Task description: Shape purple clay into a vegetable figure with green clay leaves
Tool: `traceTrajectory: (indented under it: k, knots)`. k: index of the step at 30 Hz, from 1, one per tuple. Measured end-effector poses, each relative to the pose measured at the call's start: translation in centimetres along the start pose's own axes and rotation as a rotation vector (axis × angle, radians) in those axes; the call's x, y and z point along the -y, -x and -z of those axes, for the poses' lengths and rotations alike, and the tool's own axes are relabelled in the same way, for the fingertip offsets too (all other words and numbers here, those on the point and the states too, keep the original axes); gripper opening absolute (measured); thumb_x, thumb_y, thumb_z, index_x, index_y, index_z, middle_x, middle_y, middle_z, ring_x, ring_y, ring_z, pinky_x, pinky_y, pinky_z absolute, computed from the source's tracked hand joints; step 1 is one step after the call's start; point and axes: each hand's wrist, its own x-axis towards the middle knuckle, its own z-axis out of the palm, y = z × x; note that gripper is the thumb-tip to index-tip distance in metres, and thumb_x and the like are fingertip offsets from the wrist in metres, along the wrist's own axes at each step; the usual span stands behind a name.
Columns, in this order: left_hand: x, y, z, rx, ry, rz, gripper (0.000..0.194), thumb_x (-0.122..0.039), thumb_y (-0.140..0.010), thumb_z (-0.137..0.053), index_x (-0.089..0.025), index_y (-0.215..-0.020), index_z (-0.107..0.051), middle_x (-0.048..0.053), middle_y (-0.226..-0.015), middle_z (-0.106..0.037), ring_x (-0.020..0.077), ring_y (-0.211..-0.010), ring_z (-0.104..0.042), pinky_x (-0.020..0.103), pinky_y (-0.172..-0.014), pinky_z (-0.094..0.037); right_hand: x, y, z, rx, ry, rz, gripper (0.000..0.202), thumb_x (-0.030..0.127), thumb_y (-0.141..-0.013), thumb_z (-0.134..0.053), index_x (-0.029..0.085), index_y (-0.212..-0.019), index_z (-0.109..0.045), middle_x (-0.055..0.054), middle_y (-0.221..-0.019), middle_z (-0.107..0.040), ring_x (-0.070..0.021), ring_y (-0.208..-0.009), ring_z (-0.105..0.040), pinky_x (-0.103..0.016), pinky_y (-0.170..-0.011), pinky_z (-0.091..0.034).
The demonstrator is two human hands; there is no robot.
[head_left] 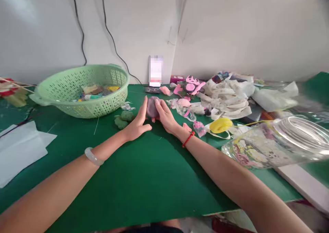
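Note:
A round grey-purple piece (152, 107) stands between my hands over the green table. My right hand (166, 114) is closed on it, with fingers against its right side and lower edge. My left hand (138, 123) is beside its left side, with the fingers straight and the thumb spread away from them. Just left of my left hand lies a dull green lump (123, 119). Pink pieces (165, 90) and small clear wrappers lie behind and to the right of my right hand.
A light green basket (95, 107) with small packets stands at the back left. A phone (156, 71) leans on the wall. To the right are white strips (226, 99), a yellow roll (221, 125) and a clear jar (277, 144). White paper (20, 150) lies at left.

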Motion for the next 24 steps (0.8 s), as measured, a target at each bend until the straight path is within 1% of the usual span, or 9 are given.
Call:
traceTrajectory:
  k: [4,7,12,16,18,20,22,24]
  knots:
    - [0.07,0.01,0.06,-0.022,0.006,-0.014,0.111,-0.02,-0.089,-0.058,-0.039,-0.173,0.012,0.0,-0.185,0.004,0.0404,-0.169,-0.008,0.06,-0.133,-0.028,-0.34,-0.09,0.01,0.001,0.043,0.001,0.059,0.086,-0.087,-0.058,0.029,-0.095,-0.046,0.006,-0.071,-0.046,-0.011,-0.052,-0.047,-0.028,-0.047,-0.041]
    - [0.04,-0.02,0.04,-0.041,-0.032,-0.014,0.111,-0.018,-0.086,-0.059,-0.04,-0.174,0.005,0.001,-0.185,0.001,0.0412,-0.167,-0.015,0.059,-0.13,-0.035,-0.26,-0.07,0.03,0.003,0.03,-0.006,0.058,0.084,-0.088,-0.059,0.028,-0.093,-0.045,0.007,-0.068,-0.045,-0.0095,-0.047,-0.043,-0.027,-0.044,-0.034]
    - [-0.06,-0.16,-0.13,-0.072,-0.104,-0.029,0.109,-0.017,-0.084,-0.06,-0.036,-0.174,-0.001,0.009,-0.182,-0.011,0.0413,-0.163,-0.026,0.057,-0.125,-0.043,0.19,0.1,0.05,0.005,0.001,-0.008,0.057,0.081,-0.086,-0.065,0.028,-0.093,-0.048,0.007,-0.069,-0.048,-0.0087,-0.049,-0.044,-0.026,-0.043,-0.036]
    - [0.14,-0.24,-0.19,-0.089,-0.105,-0.033,0.108,-0.017,-0.084,-0.06,-0.033,-0.174,-0.003,0.013,-0.18,-0.012,0.041,-0.161,-0.03,0.058,-0.124,-0.044,0.3,0.09,0.05,0.01,0.003,0.003,0.059,0.083,-0.083,-0.068,0.027,-0.092,-0.051,0.007,-0.069,-0.048,-0.0084,-0.05,-0.045,-0.025,-0.043,-0.037]
    - [0.38,-0.24,-0.17,-0.103,-0.096,-0.043,0.109,-0.016,-0.084,-0.06,-0.034,-0.174,0.0,0.013,-0.181,-0.011,0.041,-0.162,-0.03,0.058,-0.123,-0.045,0.23,-0.02,0.09,0.011,-0.001,0.007,0.059,0.083,-0.083,-0.068,0.027,-0.092,-0.051,0.007,-0.069,-0.049,-0.0081,-0.049,-0.045,-0.025,-0.043,-0.037]
    - [0.64,-0.21,-0.14,-0.107,-0.095,-0.058,0.113,-0.015,-0.085,-0.061,-0.037,-0.173,0.008,0.012,-0.181,-0.011,0.0408,-0.161,-0.031,0.058,-0.122,-0.046,0.09,-0.16,0.17,0.006,-0.022,0.01,0.06,0.083,-0.083,-0.068,0.027,-0.094,-0.051,0.007,-0.07,-0.051,-0.0082,-0.048,-0.045,-0.025,-0.043,-0.037]
    - [0.84,-0.15,-0.15,-0.084,-0.123,-0.074,0.116,-0.016,-0.087,-0.061,-0.04,-0.172,0.015,0.011,-0.181,-0.01,0.0411,-0.161,-0.032,0.059,-0.122,-0.047,-0.05,-0.27,0.23,-0.01,-0.053,0.011,0.059,0.083,-0.084,-0.067,0.028,-0.094,-0.049,0.007,-0.07,-0.052,-0.0086,-0.047,-0.045,-0.026,-0.043,-0.037]
    - [0.93,-0.08,-0.19,-0.045,-0.183,-0.089,0.118,-0.016,-0.088,-0.061,-0.039,-0.171,0.02,0.011,-0.182,-0.007,0.0426,-0.164,-0.026,0.063,-0.125,-0.041,-0.13,-0.28,0.24,-0.03,-0.074,0.007,0.058,0.082,-0.085,-0.066,0.028,-0.092,-0.046,0.008,-0.068,-0.049,-0.0088,-0.047,-0.045,-0.026,-0.043,-0.036]
